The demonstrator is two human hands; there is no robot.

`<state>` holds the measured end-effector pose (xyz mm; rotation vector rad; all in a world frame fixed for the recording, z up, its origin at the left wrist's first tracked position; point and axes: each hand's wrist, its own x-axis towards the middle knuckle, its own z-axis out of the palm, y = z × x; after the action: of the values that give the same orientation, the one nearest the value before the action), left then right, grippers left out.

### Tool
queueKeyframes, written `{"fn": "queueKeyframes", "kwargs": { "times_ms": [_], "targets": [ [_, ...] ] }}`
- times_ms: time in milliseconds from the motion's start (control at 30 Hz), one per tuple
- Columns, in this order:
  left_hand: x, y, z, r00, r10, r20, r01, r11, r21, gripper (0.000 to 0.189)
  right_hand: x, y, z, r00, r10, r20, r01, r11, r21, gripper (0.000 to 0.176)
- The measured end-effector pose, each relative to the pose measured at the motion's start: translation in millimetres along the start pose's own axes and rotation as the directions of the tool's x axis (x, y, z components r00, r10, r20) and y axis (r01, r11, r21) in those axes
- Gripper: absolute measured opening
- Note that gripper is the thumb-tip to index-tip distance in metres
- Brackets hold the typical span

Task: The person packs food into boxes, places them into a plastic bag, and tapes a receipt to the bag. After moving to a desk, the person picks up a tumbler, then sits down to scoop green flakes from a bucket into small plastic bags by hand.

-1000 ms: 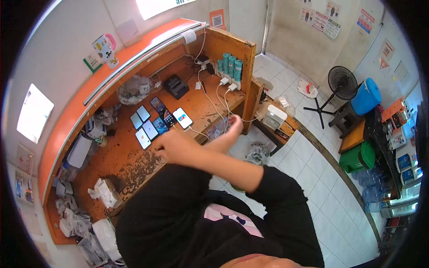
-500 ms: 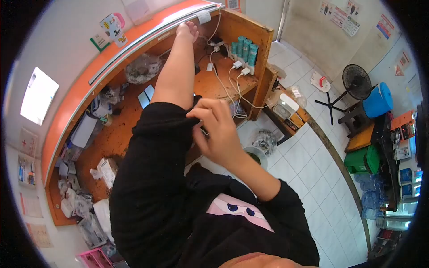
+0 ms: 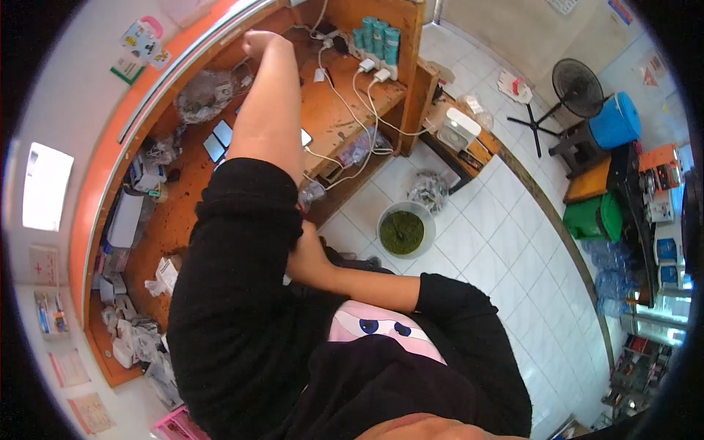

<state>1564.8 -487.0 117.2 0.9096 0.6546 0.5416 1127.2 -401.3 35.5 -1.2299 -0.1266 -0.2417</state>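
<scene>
My left arm stretches out over the desk, its black sleeve (image 3: 242,242) bunched up near the elbow. At the far end my left hand (image 3: 262,44) is bent at the wrist near the desk's orange-topped wall, fingers curled in, and no object shows in it. My right hand (image 3: 309,258) reaches across my chest and grips the underside of that left sleeve just above the elbow. Part of its fingers is hidden behind the cloth.
Teal canisters (image 3: 378,40), white chargers (image 3: 381,75) and cables lie on the wooden desk (image 3: 330,103), with phones (image 3: 218,141) beside my forearm. On the tiled floor stand a tub of green stuff (image 3: 403,233), a black fan (image 3: 577,88) and a green bin (image 3: 592,220).
My right hand has moved from the sleeve's cuff down to its underside. My left hand has gone from loosely spread to curled. The view has shifted, bringing the green tub into sight.
</scene>
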Motion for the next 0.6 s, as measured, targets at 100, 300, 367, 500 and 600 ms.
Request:
{"fn": "queueKeyframes", "kwargs": {
  "times_ms": [100,300,367,500,600],
  "targets": [
    [41,-30,9,0.620,0.550,0.559,-0.735,0.656,0.170,0.031,-27,-11,5,0.987,0.034,0.160,-0.035,0.999,0.004,0.046],
    [-26,-68,-129,-0.450,-0.127,0.884,-0.877,0.250,-0.411,0.011,-37,-55,-109,0.790,0.184,0.585,-0.250,0.968,0.034,0.020],
    [-55,-87,-215,-0.476,-0.453,0.754,-0.841,0.486,-0.239,0.013,-58,-42,-152,0.867,0.397,0.300,-0.423,0.906,0.024,0.028],
    [-69,-120,-369,-0.495,-0.851,0.177,-0.798,0.525,0.295,0.032,-147,51,-247,0.803,0.357,-0.478,-0.550,0.753,-0.361,0.019],
    [-3,-204,-494,-0.083,-0.988,0.131,-0.881,0.134,0.453,0.067,-251,115,-287,0.486,0.417,-0.768,-0.862,0.374,-0.343,0.026]
  ]
}}
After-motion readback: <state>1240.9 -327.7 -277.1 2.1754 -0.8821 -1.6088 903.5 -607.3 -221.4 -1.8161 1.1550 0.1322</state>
